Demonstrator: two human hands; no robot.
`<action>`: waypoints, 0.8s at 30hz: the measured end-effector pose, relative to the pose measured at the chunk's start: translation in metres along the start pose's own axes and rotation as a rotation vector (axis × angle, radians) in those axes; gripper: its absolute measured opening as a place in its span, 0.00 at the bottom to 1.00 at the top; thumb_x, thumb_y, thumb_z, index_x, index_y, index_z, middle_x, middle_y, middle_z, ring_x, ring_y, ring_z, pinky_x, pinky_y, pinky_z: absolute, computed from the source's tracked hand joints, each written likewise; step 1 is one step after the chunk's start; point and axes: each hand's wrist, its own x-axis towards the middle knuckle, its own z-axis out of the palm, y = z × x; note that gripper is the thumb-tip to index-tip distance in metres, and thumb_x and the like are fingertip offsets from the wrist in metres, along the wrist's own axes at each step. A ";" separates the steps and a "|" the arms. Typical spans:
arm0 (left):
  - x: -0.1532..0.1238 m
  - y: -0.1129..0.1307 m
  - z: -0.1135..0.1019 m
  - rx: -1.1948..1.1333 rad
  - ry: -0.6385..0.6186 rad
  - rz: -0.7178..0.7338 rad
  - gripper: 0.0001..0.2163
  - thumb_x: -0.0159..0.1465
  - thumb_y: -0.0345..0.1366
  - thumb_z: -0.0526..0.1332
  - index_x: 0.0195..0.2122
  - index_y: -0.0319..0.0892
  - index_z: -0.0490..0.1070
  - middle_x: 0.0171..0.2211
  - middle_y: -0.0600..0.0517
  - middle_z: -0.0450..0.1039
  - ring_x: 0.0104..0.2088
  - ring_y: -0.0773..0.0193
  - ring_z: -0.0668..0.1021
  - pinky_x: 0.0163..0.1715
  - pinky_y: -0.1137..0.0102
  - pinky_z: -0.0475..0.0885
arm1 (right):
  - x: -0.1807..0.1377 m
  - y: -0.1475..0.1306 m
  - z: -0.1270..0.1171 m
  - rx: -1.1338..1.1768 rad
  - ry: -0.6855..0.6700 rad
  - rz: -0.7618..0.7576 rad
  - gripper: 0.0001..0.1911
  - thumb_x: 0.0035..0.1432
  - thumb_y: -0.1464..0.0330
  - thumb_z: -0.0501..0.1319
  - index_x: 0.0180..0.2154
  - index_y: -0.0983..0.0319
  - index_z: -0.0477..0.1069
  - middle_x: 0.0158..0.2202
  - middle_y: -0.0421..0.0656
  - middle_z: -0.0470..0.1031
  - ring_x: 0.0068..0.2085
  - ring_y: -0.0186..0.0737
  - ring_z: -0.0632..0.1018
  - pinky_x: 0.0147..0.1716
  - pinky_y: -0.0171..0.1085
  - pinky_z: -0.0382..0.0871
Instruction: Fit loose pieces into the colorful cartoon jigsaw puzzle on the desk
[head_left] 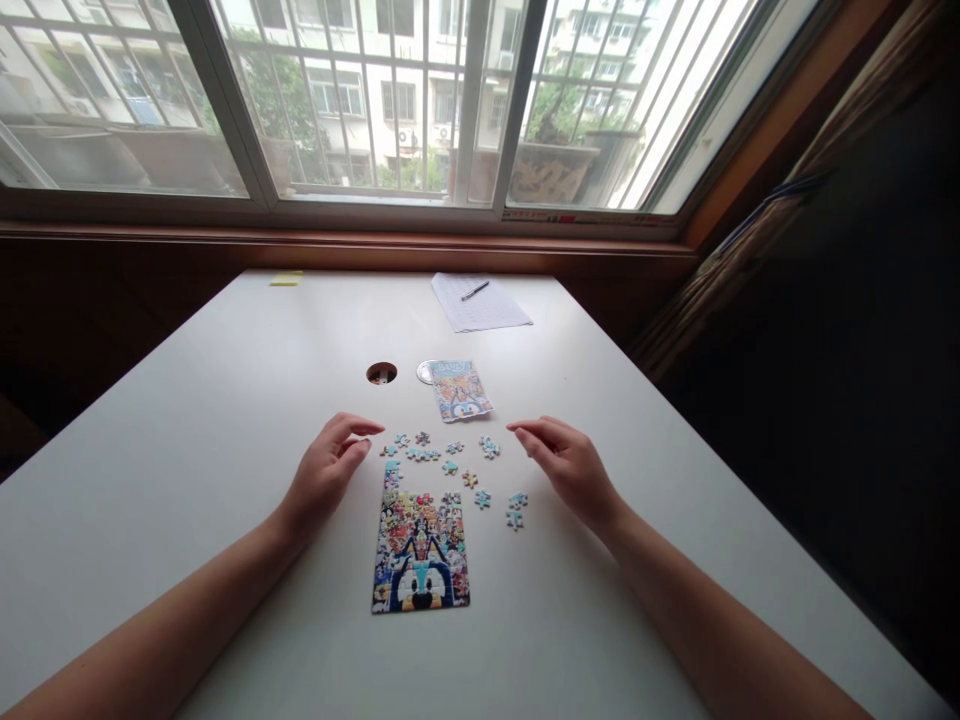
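A partly assembled jigsaw puzzle [421, 555] lies flat on the white table, with a dog's face in its lower part and a crowd of colourful figures above. Its top edge is uneven, higher at the left. Loose jigsaw pieces [450, 467], mostly light blue, are scattered beyond and to the right of it. My left hand [334, 462] hovers left of these pieces, fingers bent and thumb apart, holding nothing visible. Over on the right, my right hand [566, 462] is near a piece cluster [490, 447], its index finger extended and thumb slightly apart, also without anything visible in it.
A picture card [461, 390] partly covers a round silvery object [425, 372]. Left of it is a round hole [382, 373] in the tabletop [225, 430]. Farther back lie paper sheets [487, 312] with a pen [475, 291] and yellow strips [286, 278].
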 end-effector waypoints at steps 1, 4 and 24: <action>0.001 -0.001 -0.001 -0.031 0.016 -0.039 0.10 0.66 0.35 0.55 0.44 0.43 0.75 0.46 0.48 0.72 0.49 0.56 0.74 0.49 0.64 0.72 | 0.001 0.001 0.000 0.025 0.020 0.034 0.15 0.67 0.60 0.58 0.42 0.60 0.80 0.31 0.43 0.76 0.32 0.39 0.73 0.33 0.37 0.67; 0.001 -0.005 -0.001 -0.094 0.050 -0.091 0.09 0.64 0.34 0.56 0.42 0.43 0.74 0.44 0.49 0.73 0.48 0.56 0.74 0.49 0.64 0.70 | 0.003 0.004 0.000 0.059 0.044 0.100 0.17 0.67 0.57 0.58 0.42 0.61 0.80 0.30 0.42 0.75 0.33 0.40 0.75 0.35 0.38 0.68; 0.001 -0.016 0.000 -0.201 0.086 -0.081 0.06 0.49 0.26 0.53 0.27 0.43 0.60 0.34 0.52 0.66 0.39 0.60 0.69 0.42 0.66 0.67 | 0.003 0.007 -0.002 0.013 0.028 0.091 0.17 0.67 0.57 0.58 0.41 0.61 0.80 0.29 0.42 0.75 0.32 0.40 0.75 0.33 0.38 0.68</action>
